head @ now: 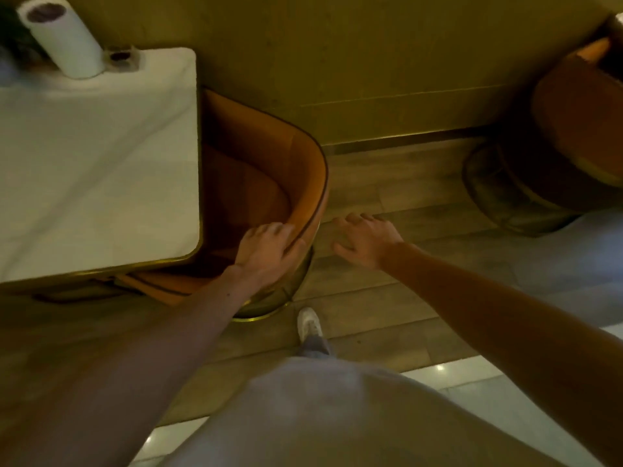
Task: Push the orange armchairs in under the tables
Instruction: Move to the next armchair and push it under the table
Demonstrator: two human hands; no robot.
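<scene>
Orange armchair [269,170] sits partly tucked under the white-clothed counter [97,156]. The left hand [266,251] curls over its back rim, gripping it; the right hand [367,239] hovers beside, fingers spread. No writing is readable.

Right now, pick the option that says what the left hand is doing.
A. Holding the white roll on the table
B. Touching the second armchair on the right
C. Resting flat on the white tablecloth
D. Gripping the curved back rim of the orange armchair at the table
D: the left hand is curled over the back rim of the orange armchair beside the table, while the right hand hovers open over the floor.
</scene>
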